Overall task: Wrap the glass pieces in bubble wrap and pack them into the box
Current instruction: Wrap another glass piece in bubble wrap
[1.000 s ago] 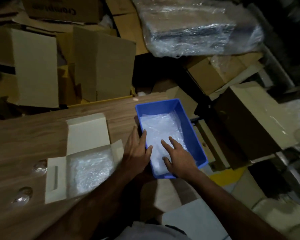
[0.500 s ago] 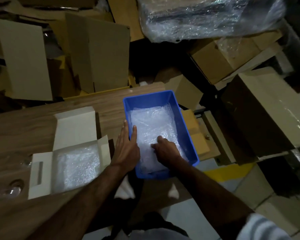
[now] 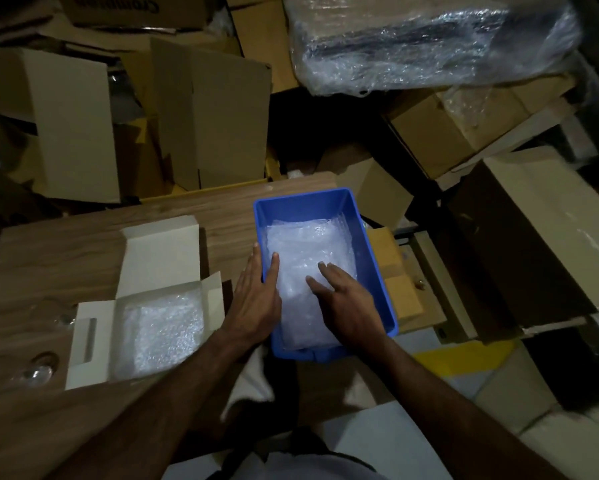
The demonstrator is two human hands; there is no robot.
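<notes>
A blue plastic bin (image 3: 377, 271) sits at the table's right end with sheets of bubble wrap (image 3: 308, 251) inside. My left hand (image 3: 256, 299) rests flat over the bin's left wall, thumb inside and fingers outside. My right hand (image 3: 346, 303) lies inside the bin with fingers spread on the bubble wrap, holding nothing. An open white cardboard box (image 3: 159, 258) lined with bubble wrap (image 3: 159, 334) lies to the left. Two clear glass pieces (image 3: 38, 370) rest on the table near its left flap.
The wooden table (image 3: 66, 244) ends just right of the bin. Cardboard boxes (image 3: 215, 116) are piled behind and to the right. A large plastic-wrapped bundle (image 3: 429, 39) lies at the back. A yellow floor line (image 3: 464, 356) shows below.
My right hand has opened from a curled grip on the bubble wrap to spread fingers. The left hand stays on the bin's wall. The camera has shifted slightly.
</notes>
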